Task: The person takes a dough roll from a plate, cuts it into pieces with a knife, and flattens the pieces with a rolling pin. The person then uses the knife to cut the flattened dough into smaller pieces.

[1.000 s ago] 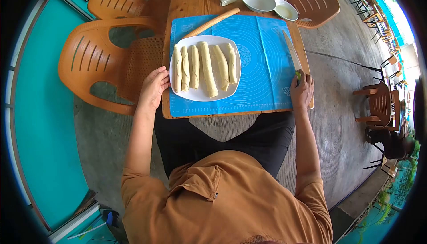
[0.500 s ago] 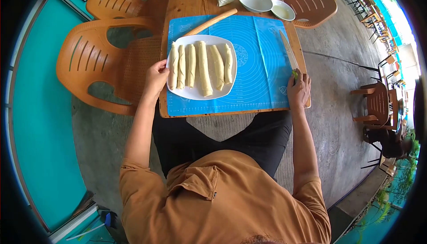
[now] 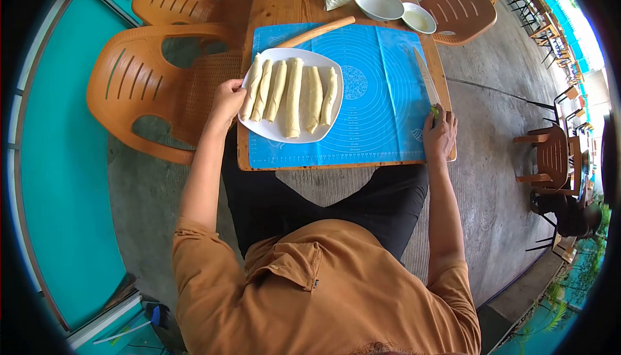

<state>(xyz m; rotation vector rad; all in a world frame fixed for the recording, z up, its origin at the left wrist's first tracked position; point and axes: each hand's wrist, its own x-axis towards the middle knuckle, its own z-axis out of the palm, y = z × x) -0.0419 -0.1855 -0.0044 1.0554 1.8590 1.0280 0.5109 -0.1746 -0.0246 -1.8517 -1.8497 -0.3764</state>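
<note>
Grips with left hand [image 3: 228, 99] the left rim of plate [image 3: 275, 133], laden with dough rolls [image 3: 294, 89] side by side and lying over the left edge of mat [image 3: 381, 115]. Closes right hand [image 3: 441, 133] on the handle of knife [image 3: 425, 77] at the mat's right edge, blade pointing away along it. At the mat's far edge: rolling pin [image 3: 317, 31], and just past it two bowls [image 3: 378, 2].

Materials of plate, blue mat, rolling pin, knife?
The plate looks glazed ceramic or melamine: glossy white. The mat seems silicone: matte blue, printed rings, lying flat. The rolling pin is bare pale wood. The knife has a grey metal blade; green handle, probably plastic.
</note>
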